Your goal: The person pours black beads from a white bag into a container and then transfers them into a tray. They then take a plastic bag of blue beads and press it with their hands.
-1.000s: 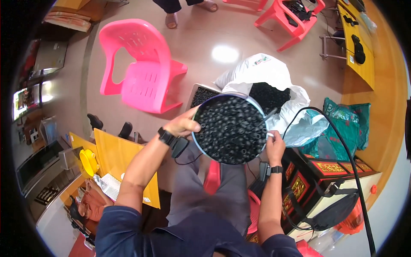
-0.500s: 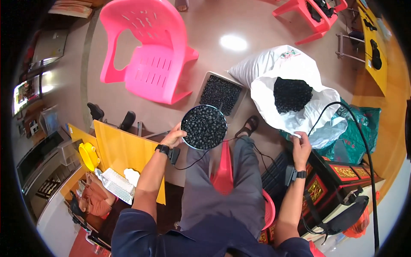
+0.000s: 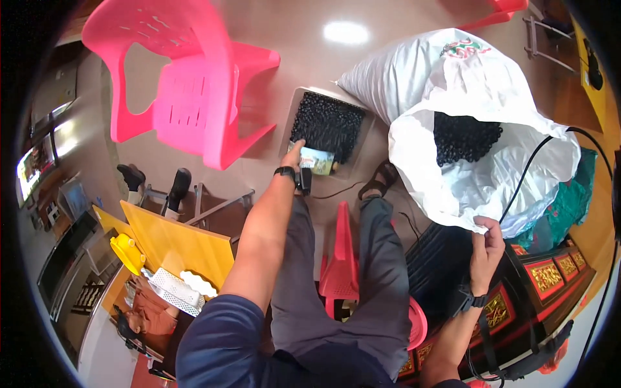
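**Left hand at the floor tray, right hand on the sack's rim**

The tiled floor (image 3: 259, 26) carries everything here. The biggest thing on it is the white sack (image 3: 466, 149), standing open to the person's right, its mouth turned up and toward the person, a heap of small black pieces (image 3: 466, 132) showing inside. A black cable (image 3: 530, 174) arcs across the sack's near side and runs down toward a dark cabinet with gilt panels (image 3: 550, 275) at the lower right. To the left stands a pink plastic chair (image 3: 187, 97), empty, its seat facing the tray; it is close beside the tray but not touching it, as far as can be told. Nearer the person on the left is a yellow desk (image 3: 178, 242) with a white perforated basket (image 3: 171, 291) at its edge. The person sits on a red stool (image 3: 339, 265), legs in grey trousers either side of it.

The rectangular tray (image 3: 326, 129) lies flat on the floor between chair and sack, filled with the same black pieces, its long axis running away from the person and tilted slightly right.

The left hand (image 3: 294, 155) reaches to the tray's near edge, fingers closed on a small card-like scoop (image 3: 317, 160) that lies crosswise along that edge. The right hand (image 3: 488, 242) pinches the sack's lower rim, fingers narrow around the plastic.
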Demonstrator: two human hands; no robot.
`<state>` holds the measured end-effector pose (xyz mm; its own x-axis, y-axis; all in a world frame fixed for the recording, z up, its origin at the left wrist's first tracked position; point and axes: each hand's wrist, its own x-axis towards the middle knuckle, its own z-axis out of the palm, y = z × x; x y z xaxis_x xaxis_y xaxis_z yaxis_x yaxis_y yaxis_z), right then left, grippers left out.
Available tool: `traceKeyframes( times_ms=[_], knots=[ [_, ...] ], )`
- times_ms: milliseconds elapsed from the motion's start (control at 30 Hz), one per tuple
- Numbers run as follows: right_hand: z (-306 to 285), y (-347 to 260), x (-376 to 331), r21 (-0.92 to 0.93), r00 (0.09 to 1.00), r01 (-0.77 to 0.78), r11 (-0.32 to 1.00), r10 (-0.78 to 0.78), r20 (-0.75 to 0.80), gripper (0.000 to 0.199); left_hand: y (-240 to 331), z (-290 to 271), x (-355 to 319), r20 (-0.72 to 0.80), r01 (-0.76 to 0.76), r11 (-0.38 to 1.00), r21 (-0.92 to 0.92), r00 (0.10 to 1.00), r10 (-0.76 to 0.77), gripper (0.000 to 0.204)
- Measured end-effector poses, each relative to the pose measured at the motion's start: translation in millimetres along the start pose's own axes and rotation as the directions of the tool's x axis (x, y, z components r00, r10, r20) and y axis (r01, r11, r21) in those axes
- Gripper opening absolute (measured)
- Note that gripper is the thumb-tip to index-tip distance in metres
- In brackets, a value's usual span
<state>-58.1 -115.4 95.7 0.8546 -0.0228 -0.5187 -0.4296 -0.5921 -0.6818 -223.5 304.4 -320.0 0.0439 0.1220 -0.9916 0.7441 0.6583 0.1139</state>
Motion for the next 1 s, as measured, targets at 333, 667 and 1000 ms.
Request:
traceKeyframes(
  times_ms=[333, 667, 1000],
  knots=[
    [-7, -12, 8, -0.047, 0.999, 0.012, 0.999, -0.01, 0.032, 0.014, 4, 20, -9, 0.156, 0.148, 0.966, -0.21, 0.981, -0.116, 0.08],
    [17, -24, 14, 0.034, 0.993, 0.115, 0.993, -0.115, -0.011, 0.014, -11, -48, 23, -0.132, 0.002, 1.0, 0.029, 0.991, 0.002, 0.08],
    [9, -22, 8, -0.027, 0.997, 0.073, 0.997, -0.073, 0.009, 0.011, -19, -16, -31, -0.004, -0.004, 0.968, -0.249, 1.0, 0.003, 0.067]
  ],
)
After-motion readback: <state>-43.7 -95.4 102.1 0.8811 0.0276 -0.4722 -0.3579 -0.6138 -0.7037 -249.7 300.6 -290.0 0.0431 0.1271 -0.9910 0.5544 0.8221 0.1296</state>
